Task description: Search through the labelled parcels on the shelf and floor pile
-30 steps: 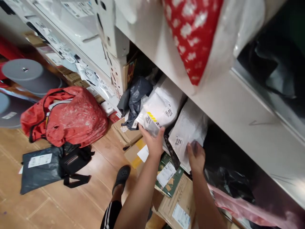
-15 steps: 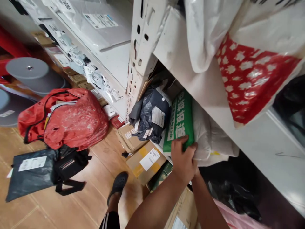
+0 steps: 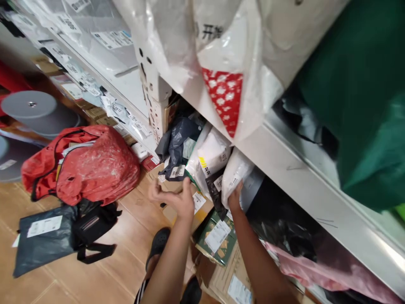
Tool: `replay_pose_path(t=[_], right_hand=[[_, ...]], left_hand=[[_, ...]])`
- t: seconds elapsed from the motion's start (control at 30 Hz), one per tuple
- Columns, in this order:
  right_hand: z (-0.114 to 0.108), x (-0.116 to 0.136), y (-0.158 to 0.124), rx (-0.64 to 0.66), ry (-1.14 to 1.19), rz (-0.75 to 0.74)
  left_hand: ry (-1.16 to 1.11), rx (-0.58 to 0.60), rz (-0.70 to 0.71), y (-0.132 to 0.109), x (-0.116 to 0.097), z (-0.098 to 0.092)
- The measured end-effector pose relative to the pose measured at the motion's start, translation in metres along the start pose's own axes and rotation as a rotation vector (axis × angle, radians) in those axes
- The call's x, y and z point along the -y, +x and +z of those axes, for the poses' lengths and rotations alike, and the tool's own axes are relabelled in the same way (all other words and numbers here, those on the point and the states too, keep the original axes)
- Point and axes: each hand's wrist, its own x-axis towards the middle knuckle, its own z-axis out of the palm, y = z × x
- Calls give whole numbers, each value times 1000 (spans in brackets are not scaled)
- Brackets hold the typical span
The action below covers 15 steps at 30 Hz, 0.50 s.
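My left hand [image 3: 175, 198] is in the air in front of the shelf, its thumb and fingers spread, holding nothing. Just behind it hangs a dark blue plastic parcel [image 3: 179, 137] with a small white tag. My right hand [image 3: 235, 196] grips the lower end of a white plastic parcel [image 3: 236, 171] on the lower shelf; some of its fingers are hidden by the bag. To the left of that parcel lean another white parcel [image 3: 213, 150] with yellow marking and a narrow black parcel [image 3: 215, 190]. A sliver of green packaging shows near my left fingers.
Cartons and a green box [image 3: 217, 238] stand below the shelf. An open red bag [image 3: 98, 164], a dark mailer [image 3: 44, 236] and a black pouch [image 3: 96, 226] lie on the floor to the left. White bags and a dark green bag [image 3: 363, 105] overhang the upper shelf edge [image 3: 294, 164].
My left hand has come away from the green package and moved left, opening. The green package's front is no longer visible; white parcels show there. My right hand now holds a white parcel.
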Motion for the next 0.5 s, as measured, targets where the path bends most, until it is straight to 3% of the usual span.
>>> replay_pose_path(t=[0.03,0.1,0.2,0.33,0.5], right_hand=[[-2,0,-1,-6,11,-9],[-5,-1,-3,-5,25,-17],[-8,-3,-6,9,36,-2],[-10,-5,-10,10,87,14],[-3,-5,-13,-19,100,29]], left_hand=[[-22,38,-91,3,1,-3],[-81,246,-179,12,3,-3],[-50,466,-47,29,5,9],[76,564,143,51,-4,25],[-346,537,57,74,-25,36]])
